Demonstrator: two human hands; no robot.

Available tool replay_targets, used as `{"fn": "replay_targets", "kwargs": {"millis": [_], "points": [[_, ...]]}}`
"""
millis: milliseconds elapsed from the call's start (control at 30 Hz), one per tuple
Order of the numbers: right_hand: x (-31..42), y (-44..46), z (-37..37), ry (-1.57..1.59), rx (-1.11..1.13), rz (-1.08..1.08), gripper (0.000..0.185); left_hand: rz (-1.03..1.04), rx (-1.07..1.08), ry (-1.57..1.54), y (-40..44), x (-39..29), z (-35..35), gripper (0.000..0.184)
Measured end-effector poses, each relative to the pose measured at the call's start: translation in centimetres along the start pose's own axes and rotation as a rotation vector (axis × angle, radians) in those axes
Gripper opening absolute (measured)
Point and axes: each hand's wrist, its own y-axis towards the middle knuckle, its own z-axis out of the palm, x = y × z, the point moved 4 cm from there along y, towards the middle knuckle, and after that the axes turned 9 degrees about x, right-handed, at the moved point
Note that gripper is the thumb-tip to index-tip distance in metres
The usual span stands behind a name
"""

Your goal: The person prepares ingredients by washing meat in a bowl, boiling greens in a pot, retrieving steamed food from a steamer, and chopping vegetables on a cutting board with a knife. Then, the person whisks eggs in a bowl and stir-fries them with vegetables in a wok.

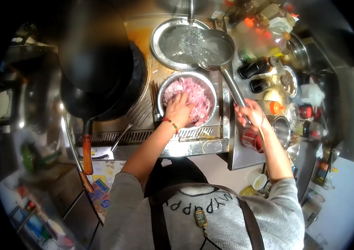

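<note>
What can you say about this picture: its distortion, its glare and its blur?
Head view: dark, rounded corners and stretched surroundings suggest a very wide lens; head view: glints shine on the metal basin, with a bright streak at far right; head view: haze blurs the dark pan and upper-right bottles, while the left hand and pink meat look fairly clear.

Meat (199, 100) in bowl (213, 100), wok (110, 105) left
</note>
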Motion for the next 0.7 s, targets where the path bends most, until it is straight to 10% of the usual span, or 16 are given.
{"fn": "replay_targets", "kwargs": {"millis": [333,700], "points": [[-5.3,-11.2,2.7,0.01,-0.231,0.024,0.008,-0.149,0.447,0.204,3.6,0.7,2.8,0.087],[-5.5,-11.2,2.2,-0.383,-0.47,-0.032,0.011,0.013,0.271,0.051,2.3,2.6,2.4,0.083]]}}
